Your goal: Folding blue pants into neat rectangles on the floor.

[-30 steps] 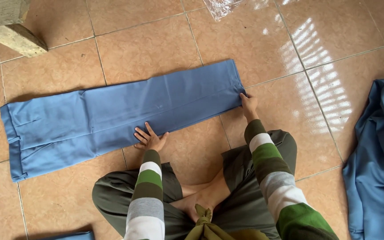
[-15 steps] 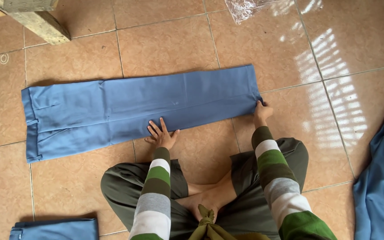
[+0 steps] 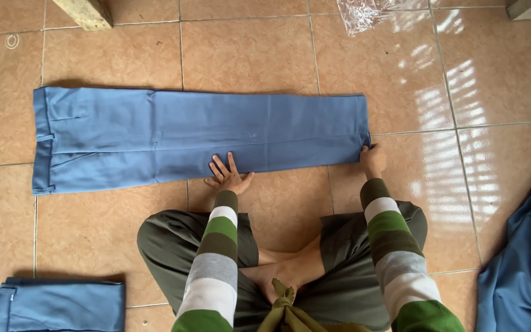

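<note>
A pair of blue trousers [image 3: 173, 132] lies flat and lengthwise on the tiled floor in front of me, waistband to the left and leg hem to the right. My left hand [image 3: 227, 176] rests flat, fingers spread, on the near edge of the trousers around the middle. My right hand [image 3: 373, 159] pinches the near corner of the hem at the right end. Both arms wear green, grey and white striped sleeves. I sit cross-legged in dark green trousers.
A folded blue garment [image 3: 59, 304] lies at the bottom left. A heap of blue cloth [image 3: 523, 270] sits at the right edge. Crumpled clear plastic [image 3: 373, 11] lies at the top, with wooden legs [image 3: 86, 12] at top left and top right.
The view has shifted, so the trousers now sit more centred and level. My hands keep the same holds on the near edge and the hem corner.
</note>
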